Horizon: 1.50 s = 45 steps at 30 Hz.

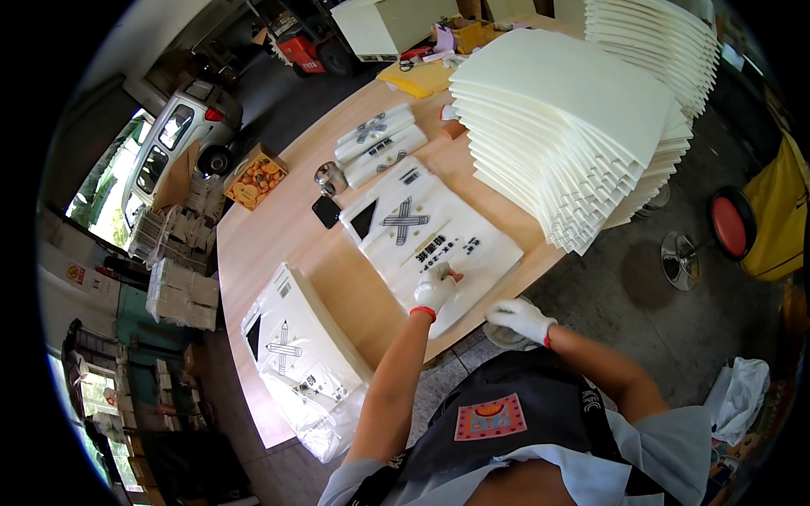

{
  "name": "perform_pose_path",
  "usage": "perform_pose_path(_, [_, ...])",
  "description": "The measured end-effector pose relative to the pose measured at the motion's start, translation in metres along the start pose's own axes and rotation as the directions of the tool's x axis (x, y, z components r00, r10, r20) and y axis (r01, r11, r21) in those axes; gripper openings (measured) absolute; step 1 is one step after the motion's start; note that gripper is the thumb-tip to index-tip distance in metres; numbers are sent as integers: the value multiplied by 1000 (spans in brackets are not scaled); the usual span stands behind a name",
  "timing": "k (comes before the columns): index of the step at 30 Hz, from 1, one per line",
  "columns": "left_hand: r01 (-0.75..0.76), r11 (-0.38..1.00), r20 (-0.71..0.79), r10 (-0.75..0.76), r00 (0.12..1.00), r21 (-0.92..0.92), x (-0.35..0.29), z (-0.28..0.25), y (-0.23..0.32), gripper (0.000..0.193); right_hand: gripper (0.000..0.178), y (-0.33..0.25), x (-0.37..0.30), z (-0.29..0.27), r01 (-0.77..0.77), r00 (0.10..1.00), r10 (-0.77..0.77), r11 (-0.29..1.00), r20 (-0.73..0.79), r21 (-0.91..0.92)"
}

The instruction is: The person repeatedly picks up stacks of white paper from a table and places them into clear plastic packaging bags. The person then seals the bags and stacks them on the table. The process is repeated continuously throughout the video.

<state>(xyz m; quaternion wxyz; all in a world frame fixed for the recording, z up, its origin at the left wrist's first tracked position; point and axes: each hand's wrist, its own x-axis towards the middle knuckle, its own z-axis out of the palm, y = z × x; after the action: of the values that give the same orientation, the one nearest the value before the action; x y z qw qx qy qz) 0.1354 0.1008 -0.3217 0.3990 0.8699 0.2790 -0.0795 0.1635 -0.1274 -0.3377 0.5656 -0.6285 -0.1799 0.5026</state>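
My left hand (pixel 435 287), in a white glove with a red cuff, presses down on the near end of a flat stack of white printed plastic bags (pixel 439 232) lying on the wooden table (pixel 278 236). Its fingers are bent onto the top bag. My right hand (pixel 521 318), also gloved, hangs just off the table's near edge beside the stack's corner, fingers slightly spread, holding nothing that I can see. A tall fanned pile of blank white foam sheets (pixel 565 118) rises to the right of the bags.
A wrapped bundle of printed bags (pixel 299 358) lies at the table's left end. Rolled bag bundles (pixel 380 145), a black phone (pixel 326 212) and a metal cup (pixel 330 178) sit further back. A red stool (pixel 731 223) stands on the right. A silver car (pixel 177 135) is parked outside.
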Motion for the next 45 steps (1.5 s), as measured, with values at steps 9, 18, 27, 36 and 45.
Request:
perform_pose_path(9, [-439, 879, -226, 473, 852, 186, 28, -18, -37, 25, 34, -47, 109, 16, -38, 989, 60, 986, -134, 160])
perform_pose_path(18, [-460, 654, -416, 235, 878, -601, -7, -106, 35, 10, 39, -53, 71, -19, 11, 993, -50, 938, -104, -345])
perform_pose_path(27, [-435, 447, -382, 209, 900, -782, 3, -54, 5, 6, 42, -69, 94, 7, 305, 874, -431, 846, -223, -438])
perform_pose_path(36, [-226, 656, -137, 185, 973, -720, -26, -59, 28, 5, 43, -64, 31, -23, 50, 999, -41, 930, 32, -364])
perform_pose_path(45, [-576, 715, -263, 513, 817, -395, -106, -47, 100, 7, 21, -77, 88, 41, 560, 757, -648, 575, 85, -597])
